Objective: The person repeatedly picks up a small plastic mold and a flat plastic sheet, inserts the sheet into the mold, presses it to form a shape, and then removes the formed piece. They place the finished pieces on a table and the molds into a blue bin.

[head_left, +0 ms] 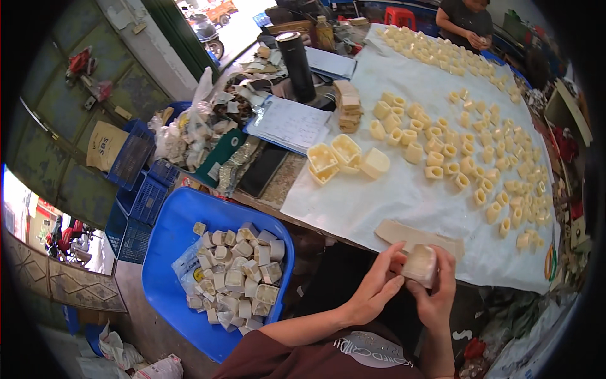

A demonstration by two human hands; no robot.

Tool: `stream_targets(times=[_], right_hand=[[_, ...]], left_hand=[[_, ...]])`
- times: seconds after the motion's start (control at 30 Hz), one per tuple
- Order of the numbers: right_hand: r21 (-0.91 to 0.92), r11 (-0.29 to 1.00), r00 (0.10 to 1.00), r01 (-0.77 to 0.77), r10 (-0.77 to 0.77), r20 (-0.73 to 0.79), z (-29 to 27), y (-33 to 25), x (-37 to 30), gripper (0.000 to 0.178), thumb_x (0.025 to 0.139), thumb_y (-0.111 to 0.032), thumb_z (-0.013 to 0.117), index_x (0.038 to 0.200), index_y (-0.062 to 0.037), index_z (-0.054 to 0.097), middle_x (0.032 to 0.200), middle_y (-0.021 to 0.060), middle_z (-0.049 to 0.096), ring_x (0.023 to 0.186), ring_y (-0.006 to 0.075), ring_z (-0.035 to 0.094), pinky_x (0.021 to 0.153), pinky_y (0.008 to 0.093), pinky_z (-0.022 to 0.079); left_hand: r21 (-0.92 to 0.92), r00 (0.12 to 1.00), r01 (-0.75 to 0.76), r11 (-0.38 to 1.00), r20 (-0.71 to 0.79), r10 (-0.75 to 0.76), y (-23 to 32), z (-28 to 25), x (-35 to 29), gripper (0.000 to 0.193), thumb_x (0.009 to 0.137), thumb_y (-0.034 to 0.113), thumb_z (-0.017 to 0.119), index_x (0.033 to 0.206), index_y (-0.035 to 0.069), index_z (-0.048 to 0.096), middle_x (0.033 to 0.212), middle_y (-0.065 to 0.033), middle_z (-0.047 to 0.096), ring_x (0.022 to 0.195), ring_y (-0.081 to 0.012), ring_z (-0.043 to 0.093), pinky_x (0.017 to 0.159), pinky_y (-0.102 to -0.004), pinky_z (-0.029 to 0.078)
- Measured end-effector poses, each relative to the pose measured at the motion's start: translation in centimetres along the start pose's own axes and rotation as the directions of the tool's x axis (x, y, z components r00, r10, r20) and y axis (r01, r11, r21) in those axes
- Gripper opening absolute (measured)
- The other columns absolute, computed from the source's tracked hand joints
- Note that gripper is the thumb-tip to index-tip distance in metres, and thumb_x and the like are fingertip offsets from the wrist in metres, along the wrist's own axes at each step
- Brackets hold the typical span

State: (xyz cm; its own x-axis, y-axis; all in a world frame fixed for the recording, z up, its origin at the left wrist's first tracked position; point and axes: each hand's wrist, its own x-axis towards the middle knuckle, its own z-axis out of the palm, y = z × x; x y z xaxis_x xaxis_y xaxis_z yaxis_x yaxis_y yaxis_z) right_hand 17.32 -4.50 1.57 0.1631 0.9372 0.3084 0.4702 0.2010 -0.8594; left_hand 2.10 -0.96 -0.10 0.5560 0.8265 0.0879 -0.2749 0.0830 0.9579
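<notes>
Between my two hands, above the near table edge, is a cream block-shaped piece point(419, 265) with rounded corners and a streaky face. My right hand point(438, 295) grips it from the right, fingers along its side and thumb underneath. At the block's left edge, the curled fingers and thumb of my left hand point(377, 285) take hold of it. A flat strip of tan cardboard point(435, 239) lies on the table just beyond my hands. Larger hollow cream pieces point(346, 149) sit farther off, some with their cavities facing up.
White sheeting point(353, 218) covers the table, with many small cream hollow pieces point(435, 145) spread over it. A blue tub point(165, 252) of similar blocks point(237, 278) stands at left. Papers point(287, 123), a black flask point(295, 66) and a phone point(263, 170) lie nearby. Another person point(466, 22) works at the far end.
</notes>
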Motion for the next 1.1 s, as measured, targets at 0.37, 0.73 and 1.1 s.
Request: stream_targets(times=[0.37,0.73,1.1], right_hand=[[0.09,0.994,0.999,0.054,-0.054,0.001,2.3,1.3,-2.1,0.052,0.087,-0.024,0.048,0.127,0.008,0.036,0.121,0.0188,0.041,0.117,0.0311,0.038,0.097,0.0403,0.032],[0.536,0.842,0.998,-0.06,0.069,0.003,3.4,1.6,-1.9,0.044,0.091,-0.026,0.037,0.123,0.0043,0.042,0.122,0.0139,0.042,0.114,0.0216,0.04,0.095,0.032,0.034],[0.296,0.953,0.995,0.059,-0.08,0.061,1.3,4.6,-1.5,0.042,0.095,-0.032,0.036,0.124,-0.0025,0.045,0.122,0.0187,0.043,0.109,0.0307,0.044,0.094,0.0371,0.035]], left_hand=[[-0.347,0.992,0.126,0.929,0.017,-0.128,-2.6,1.3,0.0,0.047,0.087,0.01,0.042,0.131,0.009,0.025,0.122,-0.0059,0.036,0.107,-0.0133,0.04,0.089,-0.0278,0.038],[-0.506,0.991,0.083,0.859,-0.047,-0.124,-1.8,0.8,0.6,0.043,0.091,0.037,0.045,0.122,0.009,0.036,0.11,-0.0063,0.046,0.095,-0.0144,0.051,0.077,-0.0285,0.047],[-0.378,0.953,0.299,0.876,0.158,-0.257,-0.6,-0.6,1.0,0.06,0.077,0.022,0.064,0.123,0.014,0.026,0.097,-0.013,0.053,0.073,-0.0176,0.056,0.057,-0.0287,0.048]])
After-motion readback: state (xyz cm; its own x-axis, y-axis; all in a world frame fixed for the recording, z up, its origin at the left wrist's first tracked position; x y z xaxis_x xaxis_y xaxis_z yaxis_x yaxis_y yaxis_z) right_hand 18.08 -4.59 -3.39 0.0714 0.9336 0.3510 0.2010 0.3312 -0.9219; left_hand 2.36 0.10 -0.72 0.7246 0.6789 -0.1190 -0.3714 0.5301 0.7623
